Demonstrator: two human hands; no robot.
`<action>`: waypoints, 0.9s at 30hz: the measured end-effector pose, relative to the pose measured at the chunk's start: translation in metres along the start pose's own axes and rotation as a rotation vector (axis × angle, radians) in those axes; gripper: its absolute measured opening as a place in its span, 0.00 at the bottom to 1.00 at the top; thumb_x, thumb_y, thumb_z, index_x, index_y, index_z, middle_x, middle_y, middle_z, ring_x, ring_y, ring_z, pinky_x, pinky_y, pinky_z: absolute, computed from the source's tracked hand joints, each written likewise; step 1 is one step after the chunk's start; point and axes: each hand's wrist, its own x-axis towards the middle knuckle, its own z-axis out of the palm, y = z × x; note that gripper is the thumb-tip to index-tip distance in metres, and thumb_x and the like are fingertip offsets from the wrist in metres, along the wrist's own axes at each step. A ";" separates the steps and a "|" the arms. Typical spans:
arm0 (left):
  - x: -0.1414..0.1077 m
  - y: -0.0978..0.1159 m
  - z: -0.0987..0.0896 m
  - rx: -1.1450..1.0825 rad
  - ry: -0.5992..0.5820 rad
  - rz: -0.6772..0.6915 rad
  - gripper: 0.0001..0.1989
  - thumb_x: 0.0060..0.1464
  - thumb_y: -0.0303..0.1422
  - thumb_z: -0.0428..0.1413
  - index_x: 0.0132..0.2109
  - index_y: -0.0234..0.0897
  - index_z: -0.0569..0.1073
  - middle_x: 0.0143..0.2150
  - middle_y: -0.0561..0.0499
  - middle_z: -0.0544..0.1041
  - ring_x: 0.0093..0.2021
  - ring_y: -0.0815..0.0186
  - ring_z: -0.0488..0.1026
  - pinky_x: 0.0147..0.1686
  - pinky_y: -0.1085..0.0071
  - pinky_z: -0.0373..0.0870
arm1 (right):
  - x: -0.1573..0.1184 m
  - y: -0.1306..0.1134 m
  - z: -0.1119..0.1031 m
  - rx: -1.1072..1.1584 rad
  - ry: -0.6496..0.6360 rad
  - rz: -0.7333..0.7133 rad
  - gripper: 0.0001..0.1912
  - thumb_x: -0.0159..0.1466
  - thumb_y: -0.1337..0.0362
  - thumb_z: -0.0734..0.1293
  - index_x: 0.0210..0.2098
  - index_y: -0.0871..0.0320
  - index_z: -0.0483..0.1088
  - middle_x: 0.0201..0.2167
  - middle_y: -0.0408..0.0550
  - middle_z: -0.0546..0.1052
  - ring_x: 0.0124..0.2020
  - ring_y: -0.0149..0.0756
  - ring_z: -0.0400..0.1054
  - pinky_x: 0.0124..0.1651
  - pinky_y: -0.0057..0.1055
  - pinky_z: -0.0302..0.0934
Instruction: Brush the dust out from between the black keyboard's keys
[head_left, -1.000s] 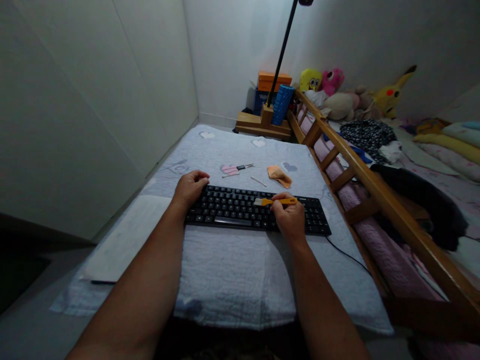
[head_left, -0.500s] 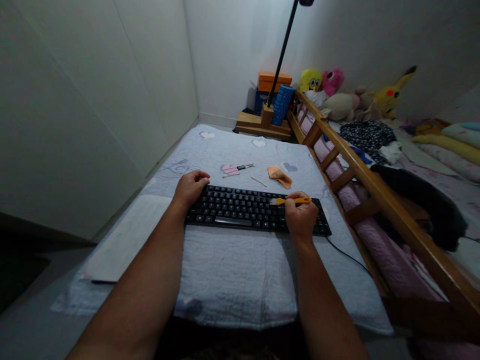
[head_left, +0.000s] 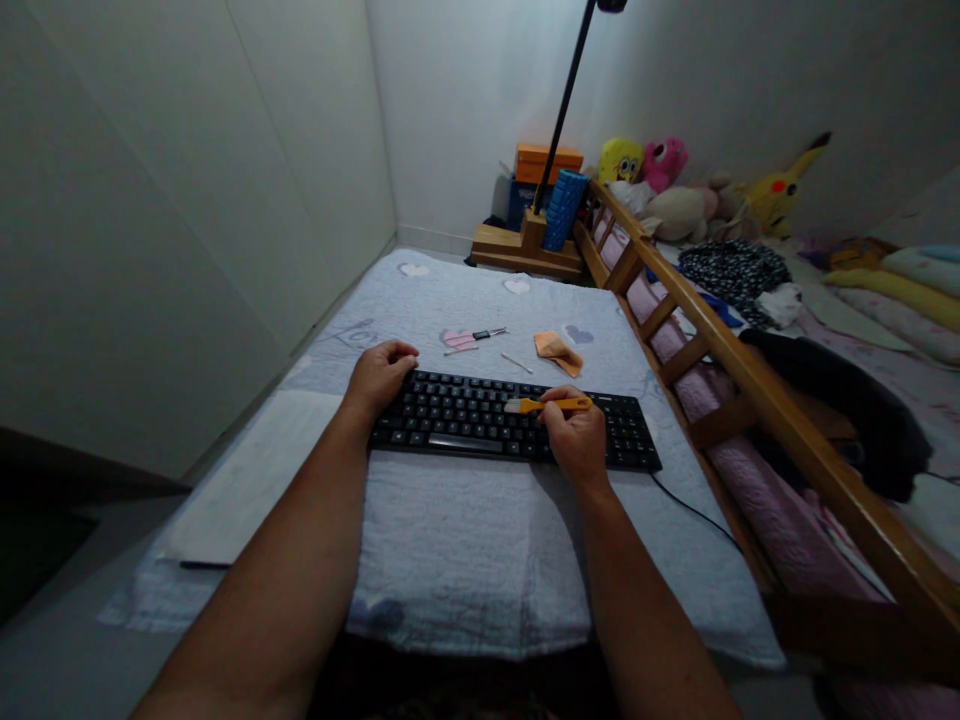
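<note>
A black keyboard (head_left: 465,412) lies on a cloth-covered table in front of me. My left hand (head_left: 381,378) grips the keyboard's left end, its fingers closed at the far left corner. In my right hand (head_left: 576,430) is a small brush (head_left: 531,405) with a yellow handle and pale bristles. The bristles point left over the keys right of the keyboard's middle; whether they touch the keys I cannot tell. Beyond the keyboard lie two cotton swabs (head_left: 517,362), a thin tool with a dark grip and metal tip (head_left: 489,333), and a folded orange cloth (head_left: 558,353).
A white sheet-like thing (head_left: 251,480) lies at the table's left. The keyboard cable (head_left: 697,512) runs off to the right. A wooden bed rail (head_left: 694,340) borders the table's right side. A lamp pole (head_left: 566,105) stands behind on a wooden base.
My right hand has moved left along the keyboard with the brush, uncovering the number keys. My left hand stays at the left end.
</note>
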 end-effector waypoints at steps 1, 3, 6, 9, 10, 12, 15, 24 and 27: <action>0.000 0.000 0.000 0.004 0.003 -0.002 0.13 0.42 0.39 0.59 0.35 0.38 0.79 0.30 0.52 0.76 0.34 0.60 0.71 0.41 0.64 0.67 | 0.001 0.000 -0.001 -0.024 0.025 -0.001 0.08 0.56 0.61 0.62 0.27 0.55 0.72 0.19 0.41 0.73 0.22 0.36 0.67 0.29 0.31 0.60; 0.000 0.000 0.000 0.009 0.005 0.003 0.12 0.42 0.39 0.59 0.35 0.38 0.79 0.30 0.52 0.77 0.35 0.60 0.72 0.41 0.64 0.67 | 0.003 0.002 -0.004 -0.069 0.077 -0.005 0.08 0.56 0.62 0.62 0.26 0.55 0.72 0.18 0.41 0.73 0.22 0.36 0.68 0.29 0.31 0.60; 0.002 -0.001 0.000 0.012 0.006 0.017 0.12 0.42 0.39 0.60 0.35 0.38 0.79 0.30 0.51 0.77 0.35 0.60 0.72 0.42 0.64 0.67 | 0.005 0.005 -0.009 -0.118 0.132 -0.018 0.08 0.55 0.62 0.62 0.26 0.55 0.72 0.18 0.41 0.74 0.23 0.37 0.69 0.31 0.32 0.61; 0.003 -0.003 0.000 0.013 0.002 0.019 0.13 0.42 0.39 0.60 0.35 0.38 0.79 0.30 0.51 0.77 0.35 0.60 0.72 0.42 0.64 0.67 | 0.007 0.007 -0.012 -0.132 0.177 -0.022 0.07 0.55 0.62 0.62 0.25 0.55 0.71 0.19 0.41 0.74 0.23 0.37 0.69 0.32 0.32 0.61; 0.003 -0.003 0.000 0.010 0.001 0.019 0.13 0.42 0.39 0.60 0.35 0.38 0.79 0.30 0.51 0.77 0.35 0.60 0.72 0.42 0.64 0.67 | 0.007 0.007 -0.013 -0.124 0.188 -0.022 0.07 0.55 0.63 0.62 0.25 0.55 0.71 0.19 0.41 0.74 0.24 0.37 0.69 0.32 0.32 0.61; 0.003 -0.003 0.000 0.005 0.001 0.018 0.13 0.42 0.39 0.59 0.36 0.38 0.79 0.30 0.51 0.77 0.35 0.60 0.72 0.42 0.64 0.67 | 0.007 0.006 -0.013 -0.078 0.181 -0.012 0.07 0.55 0.62 0.62 0.26 0.55 0.71 0.19 0.41 0.74 0.24 0.37 0.69 0.32 0.32 0.61; 0.002 -0.001 0.000 0.006 0.006 0.004 0.13 0.42 0.38 0.60 0.35 0.38 0.79 0.31 0.51 0.77 0.35 0.60 0.72 0.41 0.64 0.67 | 0.005 0.004 -0.010 0.038 0.080 0.030 0.08 0.56 0.60 0.63 0.29 0.56 0.73 0.20 0.41 0.74 0.23 0.36 0.69 0.31 0.31 0.62; 0.002 0.000 0.000 0.015 0.000 0.009 0.13 0.42 0.39 0.59 0.35 0.38 0.79 0.30 0.51 0.77 0.34 0.60 0.72 0.41 0.64 0.67 | 0.002 0.003 0.001 0.076 -0.050 0.043 0.09 0.58 0.59 0.64 0.31 0.56 0.74 0.22 0.43 0.77 0.25 0.37 0.71 0.31 0.32 0.63; 0.003 -0.002 0.000 0.014 0.006 0.015 0.13 0.42 0.39 0.59 0.35 0.38 0.79 0.30 0.51 0.77 0.35 0.60 0.72 0.40 0.64 0.67 | 0.005 0.004 -0.004 -0.017 0.044 0.027 0.08 0.56 0.61 0.63 0.28 0.55 0.73 0.20 0.42 0.75 0.23 0.36 0.69 0.31 0.32 0.61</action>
